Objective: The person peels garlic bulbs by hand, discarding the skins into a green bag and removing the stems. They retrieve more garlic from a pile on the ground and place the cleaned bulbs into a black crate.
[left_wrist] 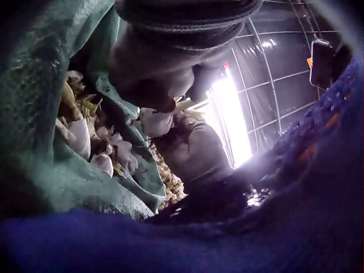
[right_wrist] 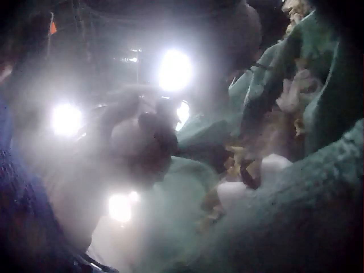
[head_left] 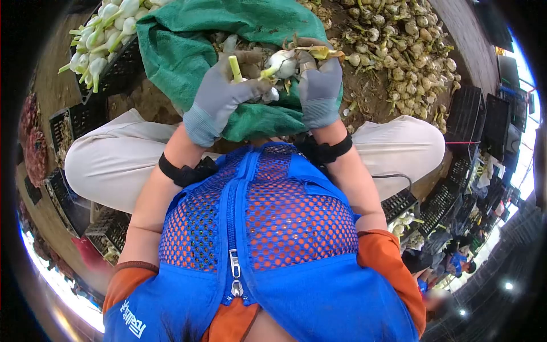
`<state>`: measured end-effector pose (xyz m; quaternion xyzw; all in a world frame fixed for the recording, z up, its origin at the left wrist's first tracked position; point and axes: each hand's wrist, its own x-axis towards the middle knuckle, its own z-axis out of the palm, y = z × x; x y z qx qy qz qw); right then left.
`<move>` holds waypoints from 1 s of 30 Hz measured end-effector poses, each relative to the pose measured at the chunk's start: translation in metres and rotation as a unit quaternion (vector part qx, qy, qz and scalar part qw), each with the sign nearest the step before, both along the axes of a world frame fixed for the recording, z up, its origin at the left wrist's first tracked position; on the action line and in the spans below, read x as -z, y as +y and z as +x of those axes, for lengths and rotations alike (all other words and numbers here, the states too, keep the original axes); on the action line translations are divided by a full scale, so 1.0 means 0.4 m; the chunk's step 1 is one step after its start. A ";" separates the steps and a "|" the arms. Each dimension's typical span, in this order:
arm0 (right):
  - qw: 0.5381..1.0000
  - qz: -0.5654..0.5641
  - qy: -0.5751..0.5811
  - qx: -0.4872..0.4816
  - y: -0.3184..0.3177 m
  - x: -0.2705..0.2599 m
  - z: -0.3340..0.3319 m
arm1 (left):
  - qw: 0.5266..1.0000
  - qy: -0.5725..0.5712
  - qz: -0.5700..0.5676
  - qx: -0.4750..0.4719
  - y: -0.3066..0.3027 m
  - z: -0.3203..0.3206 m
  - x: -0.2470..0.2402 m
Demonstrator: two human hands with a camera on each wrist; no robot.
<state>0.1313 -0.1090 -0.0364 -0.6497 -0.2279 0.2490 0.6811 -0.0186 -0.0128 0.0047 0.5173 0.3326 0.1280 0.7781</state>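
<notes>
Head view: at far left a black crate (head_left: 114, 77) holds trimmed white bulbs (head_left: 105, 28) with green stems, and beside it a green cloth (head_left: 182, 51) lies bunched across the person's lap. Over the cloth, the gloved left hand (head_left: 219, 100) has its grip curled round a green stalk (head_left: 235, 67) that sticks up from the fist. The garlic bulb (head_left: 283, 62) sits between the hands, and the gloved right hand (head_left: 319, 85) has its grip closed on it. Farther right, a heap of untrimmed garlic (head_left: 399, 40) covers the ground.
</notes>
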 end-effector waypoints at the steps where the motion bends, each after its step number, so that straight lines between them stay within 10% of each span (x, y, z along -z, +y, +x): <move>1: 1.000 0.004 0.017 0.004 0.004 -0.010 -0.006 | 1.000 0.005 0.007 -0.005 -0.003 0.000 0.001; 9: 0.996 -0.024 -0.072 -0.041 0.002 -0.053 -0.047 | 0.986 0.041 -0.069 -0.145 0.016 0.001 0.006; 14: 0.975 0.157 0.160 0.002 -0.021 -0.047 0.047 | 0.986 0.068 0.030 -0.152 0.042 -0.019 0.048; 16: 0.860 0.314 0.401 0.043 -0.027 -0.036 0.112 | 0.982 0.024 0.009 -0.189 0.061 -0.044 0.093; 18: 0.936 0.231 0.254 -0.080 -0.070 0.019 0.207 | 0.978 0.016 -0.002 -0.206 0.075 -0.063 0.100; 20: 0.982 -0.102 0.076 -0.143 -0.041 -0.103 0.158 | 0.979 0.027 0.017 -0.199 0.072 -0.062 0.081; 23: 0.846 -0.247 -0.423 -0.209 -0.033 -0.044 0.102 | 0.984 0.021 0.056 -0.168 0.064 -0.046 0.042; 30: 0.888 -0.186 -0.361 -0.215 -0.020 -0.099 0.084 | 0.952 -0.188 -0.186 -0.154 0.091 -0.078 0.037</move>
